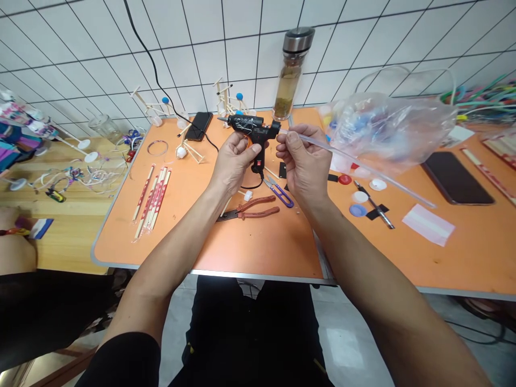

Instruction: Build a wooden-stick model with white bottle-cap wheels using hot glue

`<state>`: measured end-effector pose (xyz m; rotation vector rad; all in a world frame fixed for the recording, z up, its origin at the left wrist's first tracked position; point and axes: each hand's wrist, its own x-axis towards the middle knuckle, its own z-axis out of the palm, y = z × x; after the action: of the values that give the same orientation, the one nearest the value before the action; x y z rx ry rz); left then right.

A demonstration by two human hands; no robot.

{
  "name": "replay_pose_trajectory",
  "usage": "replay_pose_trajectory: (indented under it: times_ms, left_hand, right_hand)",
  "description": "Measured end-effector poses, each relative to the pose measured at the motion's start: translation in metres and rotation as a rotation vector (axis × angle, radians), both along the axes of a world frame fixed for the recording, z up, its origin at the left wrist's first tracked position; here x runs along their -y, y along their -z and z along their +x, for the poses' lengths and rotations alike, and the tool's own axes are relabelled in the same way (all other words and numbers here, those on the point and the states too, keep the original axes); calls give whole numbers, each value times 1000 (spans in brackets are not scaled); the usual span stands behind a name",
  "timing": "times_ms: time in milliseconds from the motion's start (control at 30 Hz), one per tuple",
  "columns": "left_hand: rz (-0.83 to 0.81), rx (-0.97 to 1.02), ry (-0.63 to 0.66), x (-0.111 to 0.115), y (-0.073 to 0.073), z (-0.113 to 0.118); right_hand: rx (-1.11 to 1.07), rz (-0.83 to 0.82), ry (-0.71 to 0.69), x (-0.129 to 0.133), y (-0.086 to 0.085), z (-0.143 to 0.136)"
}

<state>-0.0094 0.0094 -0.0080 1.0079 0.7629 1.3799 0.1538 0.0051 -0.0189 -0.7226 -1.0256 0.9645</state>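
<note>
My left hand (234, 164) is closed around a black hot glue gun (250, 126), whose nozzle points left. Between the thumb and fingers of my right hand (306, 161) is a long clear glue stick (363, 164). Its near end sits at the back of the gun; whether it is inside cannot be made out. The rest of the stick slants down to the right above the table. Below my hands lie red-handled pliers (258, 208) and small scissors (280, 192) with purple-blue handles.
Wrapped chopsticks (155, 199) lie at the left on the orange table (250, 252). Behind stand small stick models (231, 102), a phone (197, 126) and a tall tea bottle (289, 75). To the right are a plastic bag (387, 129), bottle caps (358, 209), a pen (374, 205) and another phone (457, 177).
</note>
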Motion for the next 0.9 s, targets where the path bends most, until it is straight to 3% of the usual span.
replay_pose_trajectory:
  times_ms: [333, 900]
  left_hand:
    - [11, -10, -19, 7, -5, 4]
    - [50, -3, -11, 8, -3, 4]
  right_hand:
    - [110, 30, 65, -2, 1, 3]
    - [63, 37, 78, -5, 5, 3]
